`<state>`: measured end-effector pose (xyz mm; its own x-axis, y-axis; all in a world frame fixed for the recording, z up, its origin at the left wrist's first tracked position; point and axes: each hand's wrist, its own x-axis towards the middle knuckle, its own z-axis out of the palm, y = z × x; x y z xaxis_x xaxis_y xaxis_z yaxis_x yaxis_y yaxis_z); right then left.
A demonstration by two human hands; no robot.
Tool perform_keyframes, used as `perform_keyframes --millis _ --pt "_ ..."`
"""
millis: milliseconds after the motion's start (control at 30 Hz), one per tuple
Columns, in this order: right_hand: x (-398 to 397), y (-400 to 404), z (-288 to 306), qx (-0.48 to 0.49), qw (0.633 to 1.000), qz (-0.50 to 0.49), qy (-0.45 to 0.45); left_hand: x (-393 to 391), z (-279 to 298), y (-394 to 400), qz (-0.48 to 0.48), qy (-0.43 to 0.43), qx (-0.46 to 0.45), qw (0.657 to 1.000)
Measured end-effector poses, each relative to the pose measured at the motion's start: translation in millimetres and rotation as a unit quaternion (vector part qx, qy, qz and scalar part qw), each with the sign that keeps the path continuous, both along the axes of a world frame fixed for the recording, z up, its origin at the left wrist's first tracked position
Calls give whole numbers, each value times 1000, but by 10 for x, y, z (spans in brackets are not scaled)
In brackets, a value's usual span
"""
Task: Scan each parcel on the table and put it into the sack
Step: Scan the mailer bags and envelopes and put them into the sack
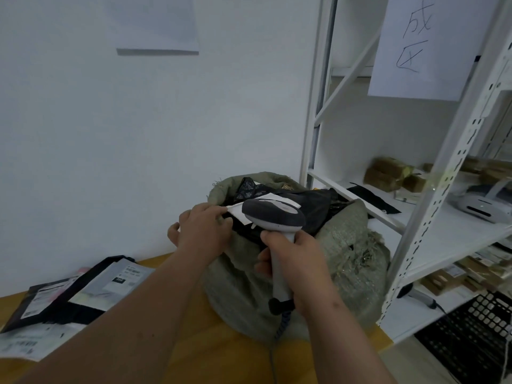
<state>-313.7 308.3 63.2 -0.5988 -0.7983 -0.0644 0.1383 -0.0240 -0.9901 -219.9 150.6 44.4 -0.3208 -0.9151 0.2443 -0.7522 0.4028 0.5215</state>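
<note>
Left hand pinches a black parcel at the sack mouth; right hand grips the scanner. Risks: sack brimful, parcel may slide out; more parcels wait on the counter.

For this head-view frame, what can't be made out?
- Left hand: its fingertips at the black parcel over the sack are hidden behind the hand.
- Parcel label: partly covered by the scanner in the right hand; print blurred.
- Parcels on the table: label print too small; lowest one cut off by the left edge.
</note>
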Motion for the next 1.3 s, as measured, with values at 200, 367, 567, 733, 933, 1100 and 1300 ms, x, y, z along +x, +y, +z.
perform_keyframes --millis 200,367,567,733,933,1100,1300 --pt "623 -159 -80 15 999 19 24 742 -121 -21 23 26 30 999" --pt "1239 -392 -244 52 997 52 38 1491 -308 -149 65 7 66 996" --pt "1851 -720 -483 78 993 83 21 2308 -651 -386 96 -20 125 987" --pt "2106 -1002 -628 105 989 108 3 2663 -887 -550 139 -29 180 973" --pt "2149 -1508 -870 110 984 133 -40 2886 -1259 -872 162 -3 240 957" --pt "2107 -2057 -1091 140 970 166 -112 2994 -1454 -1261 182 -14 267 946" --pt "2052 -2613 -1356 178 956 202 -120 2986 -1679 -1683 206 -25 295 933"
